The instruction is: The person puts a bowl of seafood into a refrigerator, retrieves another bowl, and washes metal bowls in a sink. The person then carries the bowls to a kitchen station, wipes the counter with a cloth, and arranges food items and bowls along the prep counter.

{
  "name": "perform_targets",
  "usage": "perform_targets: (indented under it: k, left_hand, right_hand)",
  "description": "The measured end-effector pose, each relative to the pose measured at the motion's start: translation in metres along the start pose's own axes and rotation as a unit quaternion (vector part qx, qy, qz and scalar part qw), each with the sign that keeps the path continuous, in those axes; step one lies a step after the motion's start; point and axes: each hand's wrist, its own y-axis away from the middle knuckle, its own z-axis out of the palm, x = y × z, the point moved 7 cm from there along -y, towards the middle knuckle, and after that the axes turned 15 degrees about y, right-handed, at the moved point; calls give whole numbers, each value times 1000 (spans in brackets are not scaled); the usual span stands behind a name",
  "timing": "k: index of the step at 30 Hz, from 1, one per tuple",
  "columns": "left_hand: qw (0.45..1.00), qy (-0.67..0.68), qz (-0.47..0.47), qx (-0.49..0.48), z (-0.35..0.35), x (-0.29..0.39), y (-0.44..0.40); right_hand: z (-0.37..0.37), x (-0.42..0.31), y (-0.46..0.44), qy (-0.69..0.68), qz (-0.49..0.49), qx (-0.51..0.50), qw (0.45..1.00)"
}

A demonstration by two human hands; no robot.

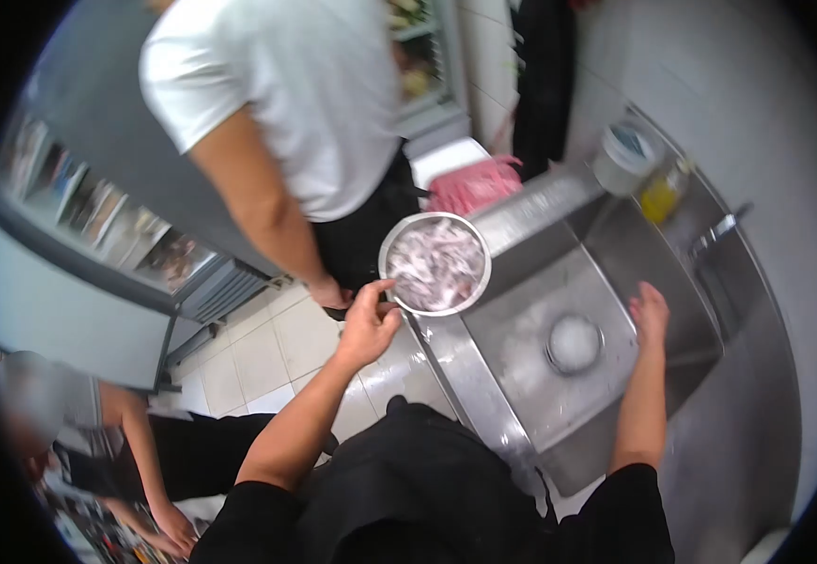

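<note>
My left hand (369,325) grips the near-left rim of a round metal bowl (487,268), thumb and fingers pinching its edge. Pale pinkish-grey strips (436,263) fill the bowl; their exact kind is unclear. The bowl is at the left edge of a steel sink (549,414); whether it rests there or is held up I cannot tell. Over the right side of the basin is my right hand (650,310), holding nothing, fingers loosely extended. White foam or ice-like stuff (575,342) covers the round drain at the bottom.
A faucet (720,233), a bottle of yellow liquid (662,195) and a plastic tub (626,160) stand along the sink's back. Behind the bowl is a pink bag (474,186). A person in a white shirt (286,103) stands close by; another person (117,414) is lower left.
</note>
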Motion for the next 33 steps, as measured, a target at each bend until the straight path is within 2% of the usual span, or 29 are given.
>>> perform_targets:
  k: [1, 3, 6, 8, 9, 12, 15, 17, 19, 22, 25, 27, 31, 33]
  left_hand:
    - [991, -65, 116, -22, 4, 4, 1]
    - [988, -102, 111, -34, 8, 4, -1]
    - [980, -156, 113, -57, 5, 3, -18]
    - [969, -165, 165, -75, 3, 5, -25]
    - [970, -173, 152, -81, 6, 10, -29]
    - [967, -170, 153, -116, 7, 13, -36]
    - [965, -173, 141, -140, 5, 5, -46]
    - [965, -181, 120, -149, 6, 4, -51]
    - [968, -167, 112, -153, 6, 1, -54]
    - [960, -164, 153, -168, 4, -3, -56]
    - [958, -143, 183, -169, 2, -7, -59]
    - [961, -117, 178, -176, 2, -10, -59]
    - [960, -82, 186, -190, 2, -14, -62]
    - [959, -60, 206, -187, -1, -17, -68]
  right_hand:
    - [1, 9, 19, 64, -13, -11, 998]
    - [-15, 25, 40, 187, -80, 53, 978]
    - [-53, -2, 109, 237, -130, 108, 957]
    - [-94, -1, 146, 285, -194, 184, 920]
    - [-116, 1, 169, 315, -222, 223, 896]
    - [-182, 8, 256, 449, -145, 310, 825]
    - [-255, 80, 350, 561, -15, 388, 731]
    - [-286, 129, 425, 583, 139, 418, 683]
    - [-303, 177, 491, 562, 242, 409, 677]
    - [-289, 221, 535, 593, 353, 281, 667]
    - [-265, 208, 530, 536, 420, 277, 678]
    - [-244, 192, 520, 528, 427, 273, 681]
    - [-181, 147, 451, 602, 302, 239, 700]
    - [-159, 120, 405, 605, 233, 273, 711]
